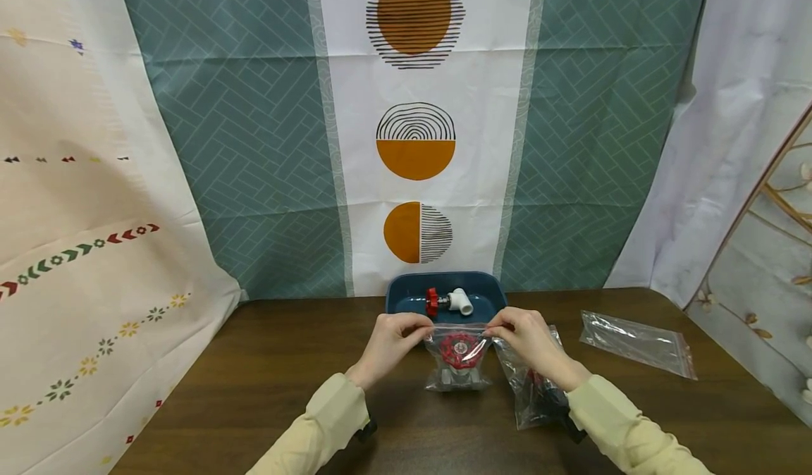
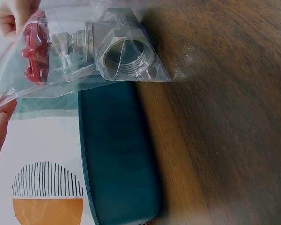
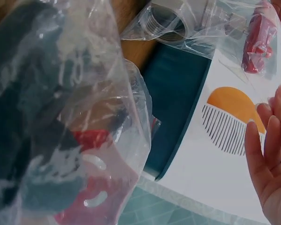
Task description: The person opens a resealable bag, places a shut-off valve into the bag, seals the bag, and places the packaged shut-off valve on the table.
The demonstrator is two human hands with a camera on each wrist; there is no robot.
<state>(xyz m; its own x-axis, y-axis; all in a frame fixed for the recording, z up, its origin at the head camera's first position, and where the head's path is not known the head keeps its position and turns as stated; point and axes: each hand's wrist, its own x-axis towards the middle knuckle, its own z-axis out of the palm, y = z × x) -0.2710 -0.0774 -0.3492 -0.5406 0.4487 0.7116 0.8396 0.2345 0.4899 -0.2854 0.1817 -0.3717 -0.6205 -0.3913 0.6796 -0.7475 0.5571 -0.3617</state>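
Note:
A clear zip bag [image 1: 458, 328] hangs upright between both hands. Inside is a metal valve [image 1: 461, 373] with a red handwheel [image 1: 461, 350]; its threaded opening [image 2: 128, 58] shows in the left wrist view. My left hand [image 1: 395, 341] pinches the bag's upper left corner between thumb and fingertips. At the upper right corner, my right hand [image 1: 529, 341] pinches the same edge. Whether the zip is sealed cannot be told. Beneath my right forearm lies another clear bag [image 1: 526, 401] holding something dark and red, partly hidden by the arm.
Behind the hands stands a dark blue tray [image 1: 392, 292], with a red-handled fitting [image 1: 432, 302] and a white plastic tee [image 1: 461, 301] in it. A flat clear bag [image 1: 637, 344] lies on the brown table [image 1: 266, 390] at right. Curtains [image 1: 254, 144] hang behind the table.

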